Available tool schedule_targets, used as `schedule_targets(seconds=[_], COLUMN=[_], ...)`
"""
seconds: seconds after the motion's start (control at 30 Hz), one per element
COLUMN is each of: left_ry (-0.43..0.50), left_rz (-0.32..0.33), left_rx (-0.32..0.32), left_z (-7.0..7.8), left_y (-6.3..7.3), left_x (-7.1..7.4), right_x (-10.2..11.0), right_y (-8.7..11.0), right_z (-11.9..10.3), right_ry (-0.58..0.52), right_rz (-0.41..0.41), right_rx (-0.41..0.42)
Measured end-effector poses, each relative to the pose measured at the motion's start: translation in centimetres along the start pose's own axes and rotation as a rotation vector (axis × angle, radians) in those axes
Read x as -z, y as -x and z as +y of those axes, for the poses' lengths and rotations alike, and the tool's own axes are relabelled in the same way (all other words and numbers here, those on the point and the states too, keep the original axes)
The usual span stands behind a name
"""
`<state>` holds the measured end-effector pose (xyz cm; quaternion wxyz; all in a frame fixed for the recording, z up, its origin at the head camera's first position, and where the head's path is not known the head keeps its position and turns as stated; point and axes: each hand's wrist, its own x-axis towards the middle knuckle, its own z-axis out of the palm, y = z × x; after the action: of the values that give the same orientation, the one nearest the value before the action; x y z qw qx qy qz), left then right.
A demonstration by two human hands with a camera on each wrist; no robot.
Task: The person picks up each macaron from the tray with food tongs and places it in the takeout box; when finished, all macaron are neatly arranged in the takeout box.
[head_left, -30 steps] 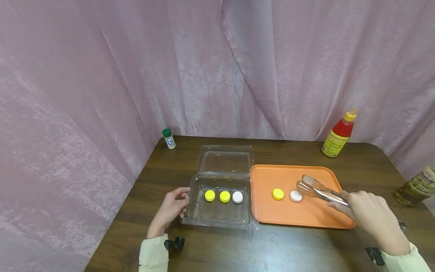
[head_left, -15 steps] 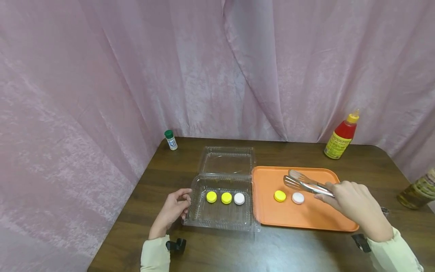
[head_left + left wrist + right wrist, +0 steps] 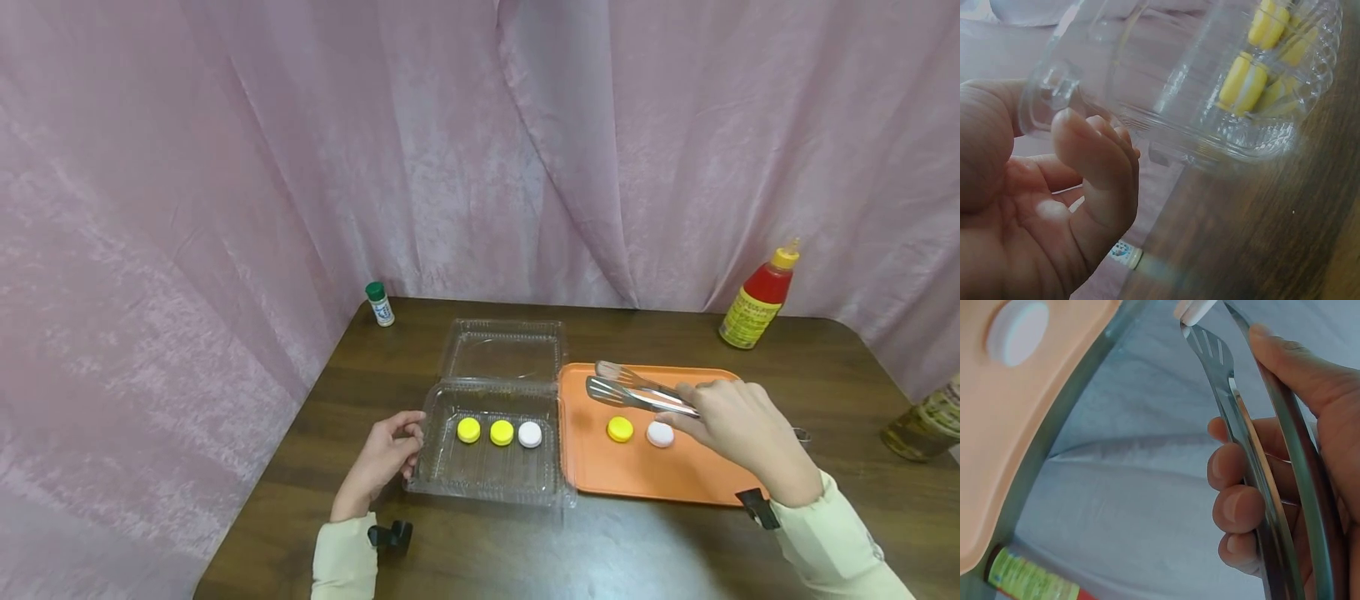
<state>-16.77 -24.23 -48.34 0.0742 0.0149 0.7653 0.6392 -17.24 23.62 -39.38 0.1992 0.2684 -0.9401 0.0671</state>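
My right hand [image 3: 738,421] grips metal tongs [image 3: 637,396] with slotted ends, held over the orange tray [image 3: 705,475]. In the right wrist view a small whitish macaron [image 3: 1196,309] shows between the tips of the tongs; the head view does not show it. On the tray lie a yellow macaron [image 3: 619,429] and a white macaron [image 3: 660,434]. My left hand [image 3: 386,458] pinches the left rim of a clear plastic clamshell container [image 3: 487,487], its lid folded back. Inside sit two yellow macarons [image 3: 501,432] and a white macaron [image 3: 529,434] in a row.
A small green-capped shaker [image 3: 380,304] stands at the back left of the wooden table [image 3: 360,367]. Toward the back right is a red sauce bottle [image 3: 759,298] with a yellow cap. A bottle of yellowish liquid [image 3: 926,425] stands at the right edge. Pink curtains [image 3: 480,167] hang behind.
My right hand has carried the tongs leftward across the tray, toward the container. My left hand stays at the container's rim, and the macarons on the tray and in the container lie as before.
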Motion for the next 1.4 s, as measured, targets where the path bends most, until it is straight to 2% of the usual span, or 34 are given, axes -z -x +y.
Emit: schedule_targets(seconds=[0.27,0.53,0.83,1.13,1.4], left_ry=[0.012,0.008,-0.010,0.002,-0.005], left_rz=[0.001,0.005,-0.009,-0.008,-0.022], left_rx=[0.008,0.009,-0.015,0.005,-0.029], left_z=[0.1,0.1,0.1,0.0,0.0], left_y=[-0.1,0.0,0.0,0.0,-0.2], left_x=[0.0,0.1,0.1,0.0,0.3], right_x=[-0.2,-0.9,-2.3,-2.9,-3.8], right_y=[-1.6,-3.2,-5.0,-6.2,-7.2], right_z=[-1.3,-3.3,-5.5,-7.5,-9.2], right_ry=[-0.002,-0.043,-0.083,-0.102,-0.110], right_rz=[0.054,-0.010,0.019,0.008,0.000], right_rx=[0.075,0.106,0.206,0.249,0.306])
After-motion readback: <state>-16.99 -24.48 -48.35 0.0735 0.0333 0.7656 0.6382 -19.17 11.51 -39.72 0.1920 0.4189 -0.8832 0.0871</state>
